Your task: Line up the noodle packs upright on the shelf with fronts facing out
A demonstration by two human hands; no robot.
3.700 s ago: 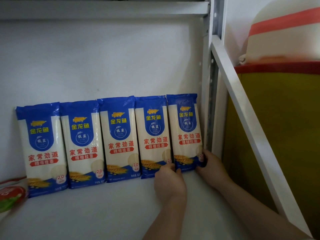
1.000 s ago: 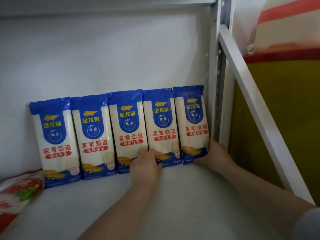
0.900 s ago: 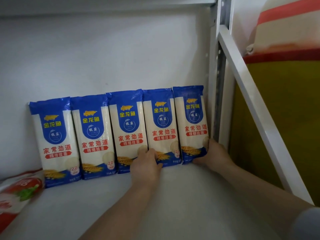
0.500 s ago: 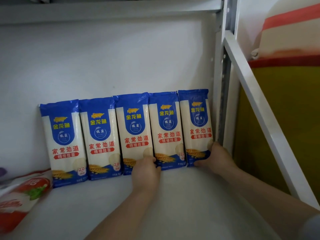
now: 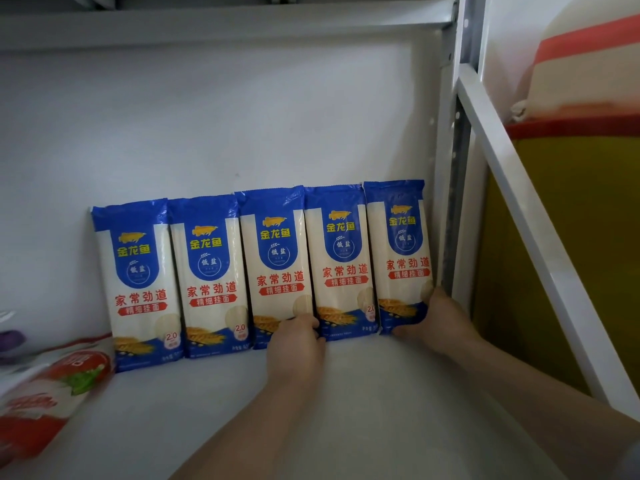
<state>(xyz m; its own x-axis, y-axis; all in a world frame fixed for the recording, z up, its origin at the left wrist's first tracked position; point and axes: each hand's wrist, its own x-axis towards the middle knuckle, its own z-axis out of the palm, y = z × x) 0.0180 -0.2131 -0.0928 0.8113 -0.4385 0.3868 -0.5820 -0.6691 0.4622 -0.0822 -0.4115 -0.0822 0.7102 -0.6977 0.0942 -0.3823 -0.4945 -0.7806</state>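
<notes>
Several blue-and-white noodle packs stand upright in a row against the shelf's back wall, fronts facing out, from the leftmost pack [image 5: 136, 282] to the rightmost pack [image 5: 398, 254] beside the shelf post. My left hand [image 5: 296, 344] presses its curled fingers on the bottom edge of the middle pack [image 5: 277, 258], at the seam with the pack to its right. My right hand [image 5: 440, 320] grips the lower right corner of the rightmost pack, thumb under its base. The white shelf board [image 5: 381, 410] carries them all.
A red-and-white bag [image 5: 52, 393] lies at the lower left, a purple item [image 5: 10, 341] behind it. A metal upright [image 5: 450, 168] and a slanted white bar [image 5: 519, 220] bound the right side. Beyond them stands a yellow and red sack [image 5: 571, 237]. The upper shelf [image 5: 225, 29] runs overhead.
Since the earliest frame my left hand has shifted left, from the seam by the rightmost pack to the middle pack. Over the last second both hands and the row stay almost still.
</notes>
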